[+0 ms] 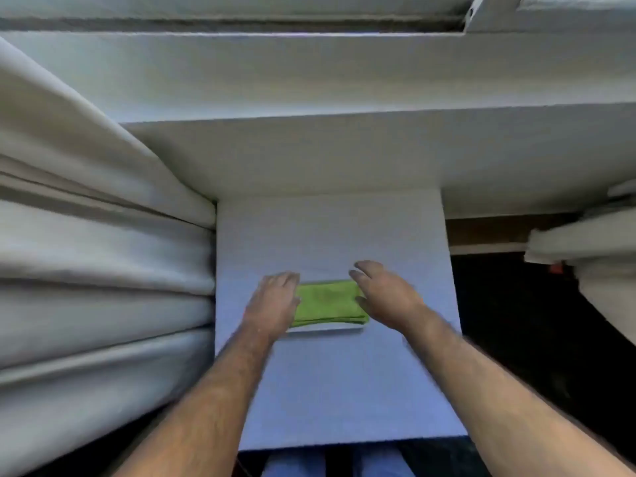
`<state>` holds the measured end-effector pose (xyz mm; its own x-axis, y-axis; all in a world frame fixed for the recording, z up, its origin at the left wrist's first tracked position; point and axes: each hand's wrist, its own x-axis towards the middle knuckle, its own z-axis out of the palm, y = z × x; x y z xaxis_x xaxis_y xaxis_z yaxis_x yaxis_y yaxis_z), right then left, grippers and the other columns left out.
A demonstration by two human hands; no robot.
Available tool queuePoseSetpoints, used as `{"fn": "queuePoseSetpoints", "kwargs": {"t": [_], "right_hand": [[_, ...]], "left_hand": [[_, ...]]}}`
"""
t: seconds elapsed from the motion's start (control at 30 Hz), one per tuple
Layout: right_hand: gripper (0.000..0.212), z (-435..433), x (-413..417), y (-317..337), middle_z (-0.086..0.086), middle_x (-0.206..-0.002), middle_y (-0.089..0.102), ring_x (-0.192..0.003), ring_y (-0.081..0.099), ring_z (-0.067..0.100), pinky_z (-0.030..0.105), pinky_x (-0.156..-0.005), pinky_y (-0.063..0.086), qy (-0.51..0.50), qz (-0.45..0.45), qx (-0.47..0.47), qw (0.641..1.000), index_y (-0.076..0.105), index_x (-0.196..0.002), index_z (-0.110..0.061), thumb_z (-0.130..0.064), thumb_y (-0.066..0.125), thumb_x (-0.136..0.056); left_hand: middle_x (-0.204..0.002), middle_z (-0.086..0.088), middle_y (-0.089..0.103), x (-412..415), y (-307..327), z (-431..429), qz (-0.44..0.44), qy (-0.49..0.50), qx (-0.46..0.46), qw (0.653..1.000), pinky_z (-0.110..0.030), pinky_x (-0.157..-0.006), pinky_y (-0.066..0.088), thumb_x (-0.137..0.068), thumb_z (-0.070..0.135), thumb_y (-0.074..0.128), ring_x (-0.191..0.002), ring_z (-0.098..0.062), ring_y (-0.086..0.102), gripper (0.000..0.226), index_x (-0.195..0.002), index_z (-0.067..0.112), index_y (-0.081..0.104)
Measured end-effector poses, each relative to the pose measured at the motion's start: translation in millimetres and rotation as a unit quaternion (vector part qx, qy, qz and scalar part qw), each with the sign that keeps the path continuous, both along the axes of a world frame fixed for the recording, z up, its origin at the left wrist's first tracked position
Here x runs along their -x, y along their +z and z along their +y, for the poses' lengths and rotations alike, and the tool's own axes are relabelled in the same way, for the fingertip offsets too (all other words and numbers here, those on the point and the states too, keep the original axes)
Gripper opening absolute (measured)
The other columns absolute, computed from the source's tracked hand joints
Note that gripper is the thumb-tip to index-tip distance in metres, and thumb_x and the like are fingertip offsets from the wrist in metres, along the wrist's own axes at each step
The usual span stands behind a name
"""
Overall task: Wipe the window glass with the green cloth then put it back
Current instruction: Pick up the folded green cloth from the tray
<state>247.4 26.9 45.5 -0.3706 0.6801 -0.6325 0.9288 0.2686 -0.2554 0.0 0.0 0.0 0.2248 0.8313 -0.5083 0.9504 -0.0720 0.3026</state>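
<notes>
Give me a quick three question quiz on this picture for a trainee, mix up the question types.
1. True or false: the green cloth lies folded on a white tray.
2. Where are the two hands? A) both on the curtain B) one at each end of the cloth C) out of view
3. Fill in: the tray sits on a ___ table.

Key: 1 true. 2 B: left hand at its left end, right hand at its right end. 3 white.
</notes>
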Motion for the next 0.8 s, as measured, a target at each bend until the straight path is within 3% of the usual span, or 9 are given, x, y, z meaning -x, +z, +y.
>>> {"fn": "queuePoseSetpoints", "kwargs": {"t": [0.07,0.13,0.2,0.23,0.33,0.47,0.6,0.73,0.8], "right_hand": [[0.061,-9.9,3.6,-38.3,0.021,-0.165,0.04,-0.154,0.038,0.035,0.044,-0.124,0.037,-0.008,0.001,-0.014,1.0,0.045,-0.154,0.0,-0.013,0.062,-0.098],[0.054,-21.8,4.6,-76.1,0.026,-0.143,0.063,-0.133,0.061,0.043,0.051,-0.105,0.057,0.015,-0.016,-0.011,1.0,0.064,-0.136,0.004,-0.006,0.074,-0.084],[0.044,-31.0,6.5,-106.6,0.019,-0.119,0.076,-0.108,0.073,0.041,0.047,-0.079,0.065,0.025,-0.025,-0.042,0.998,0.076,-0.114,-0.001,-0.005,0.084,-0.071],[0.042,-33.3,8.0,-116.9,0.015,-0.113,0.076,-0.101,0.073,0.038,0.044,-0.074,0.064,0.033,-0.028,-0.08,0.996,0.077,-0.109,-0.005,-0.007,0.085,-0.068],[0.038,-36.2,15.9,-127.3,0.008,-0.104,0.072,-0.094,0.069,0.033,0.04,-0.076,0.057,0.031,-0.034,-0.132,0.99,0.074,-0.107,-0.012,-0.006,0.08,-0.07],[0.029,-34.3,24.8,-119.2,0.008,-0.096,0.066,-0.09,0.062,0.033,0.042,-0.078,0.051,-0.01,-0.059,-0.131,0.99,0.072,-0.092,-0.013,0.004,0.07,-0.069],[0.033,-19.0,25.5,-87.6,0.006,-0.111,0.065,-0.106,0.057,0.031,0.042,-0.09,0.044,-0.031,-0.041,-0.073,0.996,0.065,-0.11,-0.013,0.002,0.056,-0.083],[0.041,2.4,22.4,-38.0,0.008,-0.099,0.063,-0.081,0.055,0.034,0.033,-0.059,0.039,-0.064,-0.051,0.01,0.997,0.052,-0.123,-0.012,0.008,0.048,-0.088],[0.044,13.7,16.7,-6.3,0.011,-0.107,0.065,-0.085,0.059,0.035,0.035,-0.062,0.044,-0.074,-0.051,0.008,0.996,0.053,-0.127,-0.015,0.007,0.047,-0.09]], "left_hand": [[-0.129,-0.024,0.069,-0.7,-33.9,-12.4,0.006,-0.01,0.015,1.0,-0.047,-0.105,0.054,-0.081,0.011,0.082,-0.115,-0.044,0.067,0.053,-0.129,-0.003,0.065],[-0.115,-0.024,0.073,0.4,-59.2,-24.2,0.035,-0.014,0.001,0.999,-0.048,-0.095,0.06,-0.065,0.002,0.088,-0.103,-0.043,0.072,0.055,-0.116,-0.005,0.07],[-0.116,-0.022,0.073,-1.8,-77.3,-31.8,0.058,-0.039,-0.043,0.997,-0.048,-0.098,0.059,-0.065,0.001,0.085,-0.106,-0.041,0.071,0.054,-0.117,-0.004,0.07],[-0.118,-0.021,0.072,-2.2,-85.9,-33.4,0.069,-0.054,-0.073,0.993,-0.047,-0.1,0.058,-0.067,0.002,0.084,-0.109,-0.04,0.07,0.054,-0.119,-0.003,0.07],[-0.115,-0.012,0.071,-2.4,-95.8,-32.9,0.092,-0.052,-0.089,0.99,-0.042,-0.094,0.058,-0.07,0.009,0.084,-0.107,-0.033,0.069,0.048,-0.116,0.007,0.071],[-0.093,0.0,0.068,-5.6,-84.8,-24.5,0.109,-0.026,-0.08,0.991,-0.038,-0.079,0.054,-0.066,0.017,0.086,-0.09,-0.025,0.068,0.028,-0.092,0.02,0.075],[-0.109,-0.005,0.066,-6.3,-49.8,-9.9,0.021,0.038,0.018,0.999,-0.039,-0.081,0.049,-0.09,0.015,0.062,-0.101,-0.029,0.061,0.019,-0.109,0.015,0.063],[-0.102,-0.01,0.068,-1.8,-7.1,5.5,-0.003,0.055,0.072,0.996,-0.037,-0.068,0.05,-0.1,0.017,0.052,-0.088,-0.032,0.062,0.015,-0.115,0.021,0.053],[-0.104,-0.011,0.069,-1.1,20.2,16.0,-0.006,0.064,0.067,0.996,-0.038,-0.072,0.051,-0.1,0.015,0.053,-0.093,-0.034,0.064,0.021,-0.118,0.024,0.059]]}}
